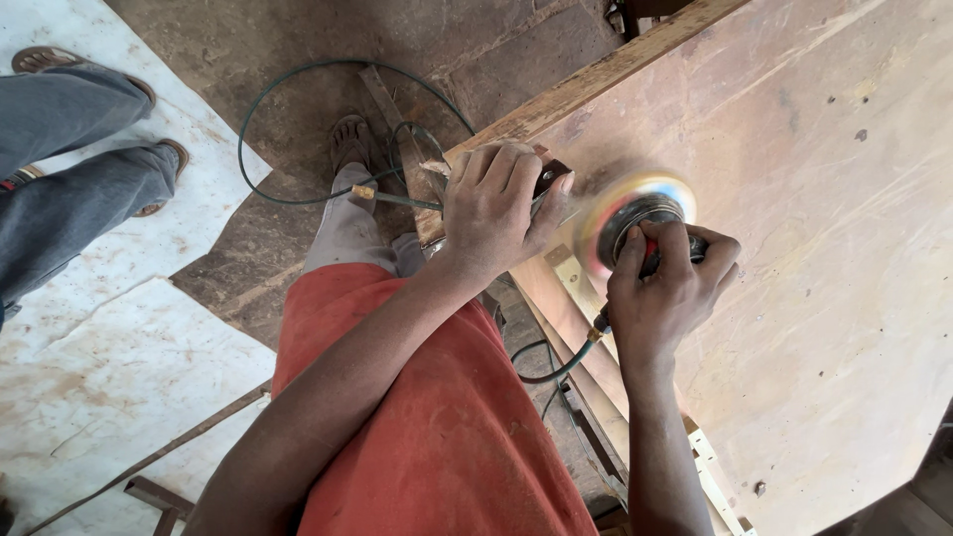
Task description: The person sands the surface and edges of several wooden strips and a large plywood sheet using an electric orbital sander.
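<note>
Head view: the person stands over a large reddish-brown plywood sheet (794, 258) that lies flat as a tabletop, its pale wooden edge strip (596, 79) running up and to the right. Both hands work a handheld power sander. The right hand (665, 288) is clenched around the sander's red-and-black body (650, 253), fingers wrapped over the top. Just above that grip the round sanding disc (635, 213) shows as a blur of yellow, blue and pink, so it appears to be spinning against the plywood. The left hand (496, 213) is closed over the dark side handle or front part of the tool (551, 179), pressing near the board's edge; what exactly lies under the palm is hidden. The disc sits between the two hands, touching the right fingers' side and just beside the left knuckles.

A dark green cable (298, 129) loops over the dirt floor (476, 50) and runs back to the tool below the right wrist. The step in hand looks like sanding the sheet near its edge; going on would call for firm two-handed pressure and keeping the cable away from the disc.

The person wears an orange-red garment (437, 417) and sandals. At left another person's grey-trousered legs (69, 179) stand on white sheeting (119, 357).
</note>
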